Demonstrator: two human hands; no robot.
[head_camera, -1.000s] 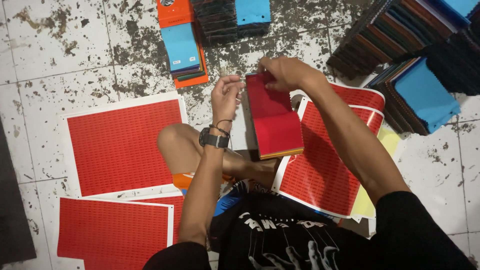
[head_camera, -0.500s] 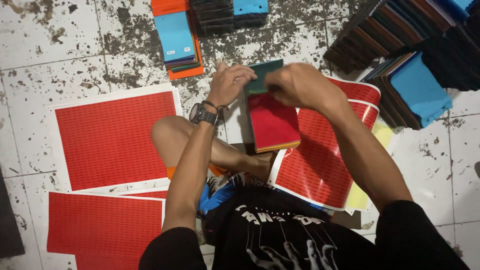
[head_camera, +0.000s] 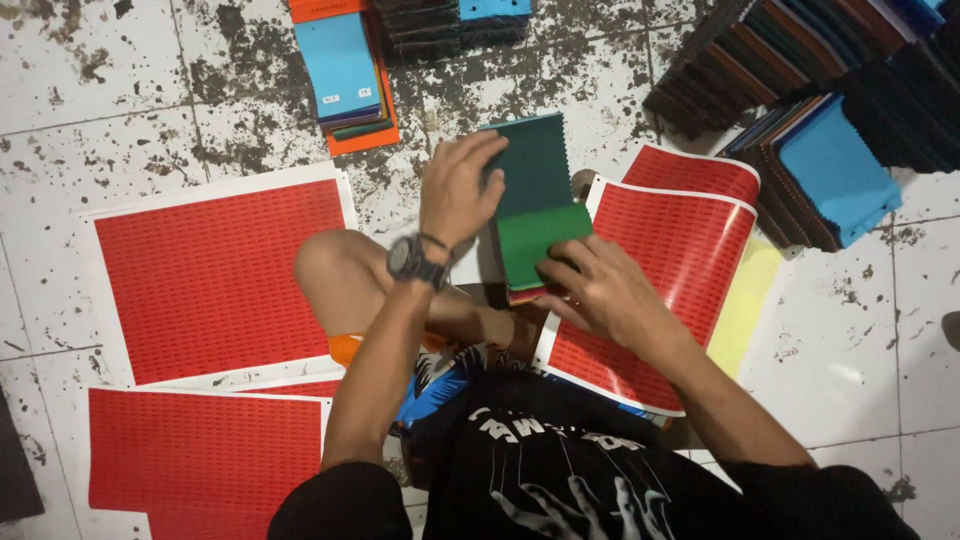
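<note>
Sitting on a stained tiled floor (head_camera: 120, 90), a person in a black printed shirt (head_camera: 560, 470) works over a small stack of fabric swatches (head_camera: 535, 215) that rests just beyond a bent knee (head_camera: 330, 270). Nearest the body, the right hand (head_camera: 600, 290) lies on the lower edge of the stack, its fingers curled and pressing at the bright green swatch and the coloured layers under it; whether it pinches a single layer cannot be told. A little farther out, the left hand (head_camera: 460, 190), with a dark wristwatch (head_camera: 412, 260) on its wrist, rests flat with spread fingers on the left side of the dark green top swatch, holding it down rather than clasping it.

Under and beside the stack on the right side lies a curled red sticker sheet (head_camera: 660, 270) with a yellow sheet (head_camera: 745, 300) showing past its edge. On the left side, well apart from the hands, two more red sheets (head_camera: 215, 275) lie flat on the tiles, one nearer the body than the other.

Farther away, a swatch pile topped in light blue over orange (head_camera: 345, 70) sits at the upper left, and fanned rows of dark and blue swatch bundles (head_camera: 830, 120) fill the upper right corner.
</note>
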